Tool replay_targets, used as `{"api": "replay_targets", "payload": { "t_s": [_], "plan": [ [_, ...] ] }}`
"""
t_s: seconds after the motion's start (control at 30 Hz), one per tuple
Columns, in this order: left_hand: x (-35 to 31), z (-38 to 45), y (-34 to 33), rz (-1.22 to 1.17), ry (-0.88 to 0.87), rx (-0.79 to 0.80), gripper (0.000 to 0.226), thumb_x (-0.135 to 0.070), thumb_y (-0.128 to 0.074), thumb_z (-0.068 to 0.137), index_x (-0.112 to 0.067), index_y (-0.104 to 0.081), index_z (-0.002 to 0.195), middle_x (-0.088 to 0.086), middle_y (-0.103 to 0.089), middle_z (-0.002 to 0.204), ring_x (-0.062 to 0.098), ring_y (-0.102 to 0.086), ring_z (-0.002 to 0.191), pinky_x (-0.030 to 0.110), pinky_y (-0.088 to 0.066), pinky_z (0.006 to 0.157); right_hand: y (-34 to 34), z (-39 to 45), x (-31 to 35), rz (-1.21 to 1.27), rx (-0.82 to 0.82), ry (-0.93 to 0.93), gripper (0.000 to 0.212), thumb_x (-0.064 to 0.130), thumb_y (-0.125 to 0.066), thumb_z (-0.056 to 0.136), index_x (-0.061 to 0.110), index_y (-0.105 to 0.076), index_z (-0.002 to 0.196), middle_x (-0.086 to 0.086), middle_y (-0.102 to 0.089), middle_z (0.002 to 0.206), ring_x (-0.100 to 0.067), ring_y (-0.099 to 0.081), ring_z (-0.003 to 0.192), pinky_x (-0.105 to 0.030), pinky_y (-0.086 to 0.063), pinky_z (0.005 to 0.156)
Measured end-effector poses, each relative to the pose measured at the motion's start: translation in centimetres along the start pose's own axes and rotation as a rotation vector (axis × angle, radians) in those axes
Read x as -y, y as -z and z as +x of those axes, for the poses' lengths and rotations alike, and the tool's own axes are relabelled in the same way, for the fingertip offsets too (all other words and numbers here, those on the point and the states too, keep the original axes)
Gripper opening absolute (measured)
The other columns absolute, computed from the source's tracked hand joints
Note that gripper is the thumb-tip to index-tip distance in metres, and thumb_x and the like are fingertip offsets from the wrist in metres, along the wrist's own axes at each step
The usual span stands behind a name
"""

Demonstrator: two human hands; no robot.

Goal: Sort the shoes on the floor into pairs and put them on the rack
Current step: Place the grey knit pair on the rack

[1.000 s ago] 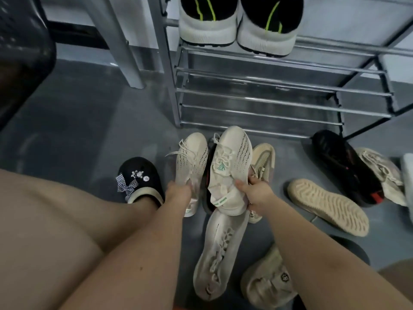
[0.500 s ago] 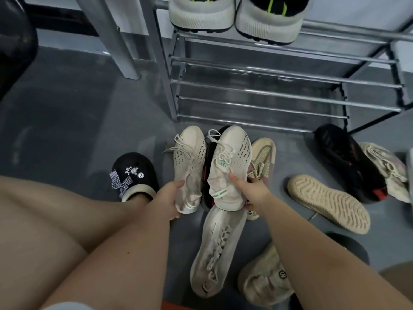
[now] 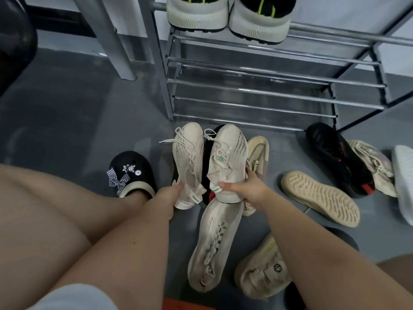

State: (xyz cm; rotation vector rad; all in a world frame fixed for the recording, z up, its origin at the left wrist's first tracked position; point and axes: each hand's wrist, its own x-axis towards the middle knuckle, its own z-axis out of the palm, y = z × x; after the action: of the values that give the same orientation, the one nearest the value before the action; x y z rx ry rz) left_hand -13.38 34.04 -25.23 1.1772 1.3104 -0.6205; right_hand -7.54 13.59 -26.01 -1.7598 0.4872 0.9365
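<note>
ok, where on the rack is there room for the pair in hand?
Lower rack bars are bare right across. Upper tier is free right of the black-and-lime pair. The floor before the rack is crowded with loose shoes around left hand and right hand.

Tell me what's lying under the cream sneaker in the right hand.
Under the cream sneaker gripped by the right hand lies a black shoe, showing only as a dark strip with a red patch. Its shape and any laces are covered.

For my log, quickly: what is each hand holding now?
Left hand: grips a cream knit sneaker at its heel.
Right hand: grips the matching sneaker.
</note>
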Motion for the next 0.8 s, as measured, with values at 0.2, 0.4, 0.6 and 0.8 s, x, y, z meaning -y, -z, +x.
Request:
{"api": "replay_targets", "payload": {
  "t_s": [0.2,0.4,0.6,0.8],
  "plan": [
    [-0.2,-0.8,-0.5,-0.204,-0.080,0.074,0.044,-0.039,-0.051,0.094,-0.003,-0.052,0.120,0.011,-0.060,0.114,0.027,-0.059,0.101,0.041,-0.051,0.085,1.1,-2.9,2.3,0.141,0.018,-0.026,0.089,0.027,-0.086,0.065,0.012,-0.038,0.139,-0.004,-0.058,0.129,-0.021,-0.057,0.106,-0.026,-0.047,0.067],
    [0.7,-3.7,-0.7,-0.305,-0.104,0.220,0.045,-0.035,-0.048,0.096,-0.004,-0.049,0.129,0.013,-0.060,0.120,0.027,-0.059,0.105,0.038,-0.048,0.084,2.0,-5.1,2.0,0.257,-0.004,-0.001,0.080,0.026,-0.087,0.063,0.011,-0.047,0.131,-0.009,-0.067,0.114,-0.031,-0.062,0.110,-0.049,-0.044,0.103],
    [0.8,-7.3,-2.1,-0.210,-0.164,0.350,0.044,-0.034,-0.050,0.095,0.000,-0.051,0.125,0.013,-0.064,0.104,0.028,-0.060,0.098,0.040,-0.049,0.082,4.4,-8.2,0.5,0.419,-0.007,0.040,0.071,0.013,-0.079,0.073,0.010,-0.046,0.136,-0.007,-0.066,0.118,-0.024,-0.065,0.104,-0.037,-0.053,0.089],
    [0.0,-11.1,-4.8,-0.181,-0.232,0.497,0.036,-0.031,-0.050,0.095,-0.002,-0.056,0.116,0.014,-0.066,0.100,0.030,-0.063,0.096,0.044,-0.052,0.082,5.9,-12.4,0.1,0.618,-0.065,0.152,0.054,0.006,-0.073,0.079,0.009,-0.046,0.127,-0.006,-0.067,0.107,-0.020,-0.067,0.091,-0.032,-0.056,0.074]
  ]
}}
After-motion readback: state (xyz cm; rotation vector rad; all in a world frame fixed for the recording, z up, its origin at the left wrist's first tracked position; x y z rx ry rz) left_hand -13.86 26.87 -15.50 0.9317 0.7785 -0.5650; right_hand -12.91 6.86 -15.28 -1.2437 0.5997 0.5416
